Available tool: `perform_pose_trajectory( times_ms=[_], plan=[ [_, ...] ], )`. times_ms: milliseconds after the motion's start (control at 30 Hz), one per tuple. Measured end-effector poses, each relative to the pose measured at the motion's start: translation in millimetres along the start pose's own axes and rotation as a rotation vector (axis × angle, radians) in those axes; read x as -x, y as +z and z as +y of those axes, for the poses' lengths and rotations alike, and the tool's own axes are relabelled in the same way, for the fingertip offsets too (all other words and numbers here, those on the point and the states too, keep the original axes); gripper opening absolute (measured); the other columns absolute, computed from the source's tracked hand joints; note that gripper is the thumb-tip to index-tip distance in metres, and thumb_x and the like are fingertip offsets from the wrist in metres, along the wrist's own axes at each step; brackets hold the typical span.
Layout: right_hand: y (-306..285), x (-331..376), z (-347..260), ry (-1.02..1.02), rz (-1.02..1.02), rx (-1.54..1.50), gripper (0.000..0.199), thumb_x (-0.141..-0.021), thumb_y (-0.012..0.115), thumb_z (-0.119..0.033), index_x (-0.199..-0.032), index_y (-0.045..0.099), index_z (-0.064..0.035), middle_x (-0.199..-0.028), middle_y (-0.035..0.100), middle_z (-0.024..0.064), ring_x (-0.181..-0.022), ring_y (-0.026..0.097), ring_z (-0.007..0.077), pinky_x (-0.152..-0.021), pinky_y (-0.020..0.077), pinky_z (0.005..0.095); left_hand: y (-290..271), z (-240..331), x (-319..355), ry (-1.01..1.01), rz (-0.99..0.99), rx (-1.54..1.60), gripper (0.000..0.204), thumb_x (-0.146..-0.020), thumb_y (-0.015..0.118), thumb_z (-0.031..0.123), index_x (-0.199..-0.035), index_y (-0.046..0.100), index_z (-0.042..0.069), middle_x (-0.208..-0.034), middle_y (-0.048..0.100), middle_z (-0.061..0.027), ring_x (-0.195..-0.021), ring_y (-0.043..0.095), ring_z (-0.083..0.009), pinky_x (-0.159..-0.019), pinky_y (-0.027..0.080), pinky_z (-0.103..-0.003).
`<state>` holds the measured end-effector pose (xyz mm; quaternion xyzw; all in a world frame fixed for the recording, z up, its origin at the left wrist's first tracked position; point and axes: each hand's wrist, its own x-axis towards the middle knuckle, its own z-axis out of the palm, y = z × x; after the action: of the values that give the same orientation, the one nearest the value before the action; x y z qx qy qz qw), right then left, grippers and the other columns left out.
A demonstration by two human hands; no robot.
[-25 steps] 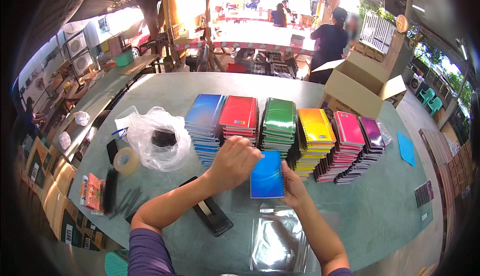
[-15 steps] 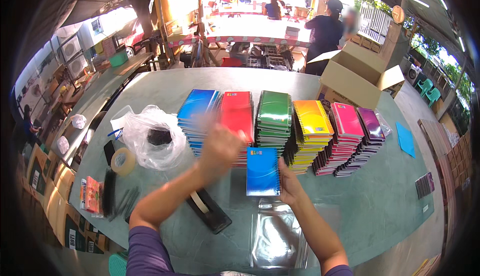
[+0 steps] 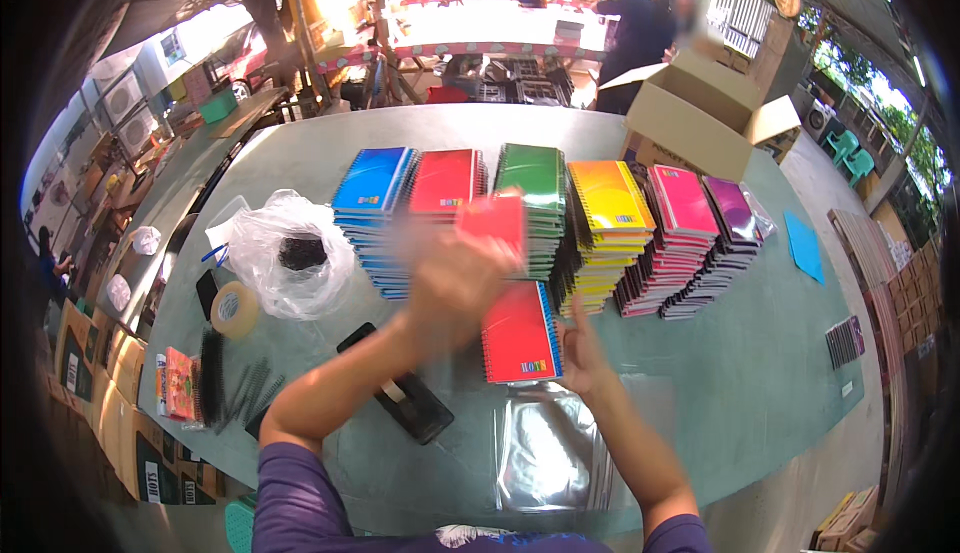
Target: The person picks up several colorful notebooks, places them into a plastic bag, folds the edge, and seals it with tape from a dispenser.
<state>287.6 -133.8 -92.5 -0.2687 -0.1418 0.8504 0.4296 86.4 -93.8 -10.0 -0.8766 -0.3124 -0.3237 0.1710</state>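
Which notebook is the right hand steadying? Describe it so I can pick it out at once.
Start at the row of coloured notebook stacks across the grey-green table. Just in front of the green stack, a single red spiral notebook lies alone, the right hand at its edge. Unlike its neighbours, it is not stacked.

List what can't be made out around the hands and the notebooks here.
- Left hand, head view: motion blur smears the fingers, so its grip on the blurred red notebook is unclear.
- Red spiral notebook at the right hand: whether other notebooks lie beneath cannot be told.
- Clear plastic sleeves: glare hides how many.
- Dark item in the crumpled clear plastic bag: veiled by plastic.
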Motion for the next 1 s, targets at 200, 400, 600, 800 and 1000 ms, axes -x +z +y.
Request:
perform_pose_trajectory(
  times_ms=[200,400,600,800,1000],
  plan=[
    [-24.3,16.7,1.6,-0.091,0.02,0.097,0.043,-0.079,0.065,-0.003,-0.118,0.048,-0.0007,-0.113,0.058,0.0133,-0.099,0.06,0.0236,-0.086,0.0511,0.0384,38.3,10.0,-52.8,0.018,-0.024,0.114,0.039,-0.08,0.061,0.029,-0.112,0.059,0.007,-0.122,0.052,-0.0189,-0.119,0.044,-0.0316,-0.106,0.023,-0.045],
    [-38.6,36.4,-7.2,-0.038,0.063,-0.046,0.038,-0.082,0.062,-0.01,-0.117,0.049,0.0005,-0.109,0.06,0.0133,-0.094,0.062,0.0226,-0.083,0.0522,0.0366,60.5,-28.8,-58.4,0.006,0.039,0.002,0.022,-0.078,0.058,0.018,-0.095,0.057,0.005,-0.087,0.061,-0.0107,-0.088,0.056,-0.0279,-0.086,0.039,-0.042],
    [-35.6,44.1,-12.9,-0.098,-0.01,0.156,0.042,-0.081,0.066,-0.017,-0.115,0.049,0.0005,-0.104,0.061,0.0132,-0.089,0.063,0.0204,-0.078,0.0539,0.0346,7.4,57.7,-30.0,0.175,-0.312,0.368,0.041,-0.073,0.067,0.041,-0.087,0.063,0.003,-0.09,0.063,-0.0143,-0.095,0.058,-0.0302,-0.087,0.043,-0.042],
    [-22.6,41.5,3.9,-0.117,0.168,0.251,0.042,-0.078,0.067,-0.009,-0.114,0.048,0.0,-0.102,0.062,0.0117,-0.086,0.063,0.0185,-0.076,0.0538,0.033,77.5,-47.5,-59.0,-0.081,0.016,0.005,0.036,-0.076,0.066,0.026,-0.101,0.06,0.001,-0.101,0.063,-0.0148,-0.103,0.056,-0.0279,-0.099,0.032,-0.041],
    [-53.8,55.0,-7.9,-0.134,0.095,0.201,0.042,-0.079,0.067,-0.013,-0.114,0.048,-0.0001,-0.102,0.061,0.0112,-0.087,0.063,0.0195,-0.077,0.0534,0.0337,26.4,20.9,-53.3,-0.195,0.19,0.553,0.024,-0.075,0.058,0.0,-0.099,0.061,0.004,-0.098,0.064,-0.0105,-0.105,0.054,-0.0277,-0.097,0.037,-0.04]
  ],
)
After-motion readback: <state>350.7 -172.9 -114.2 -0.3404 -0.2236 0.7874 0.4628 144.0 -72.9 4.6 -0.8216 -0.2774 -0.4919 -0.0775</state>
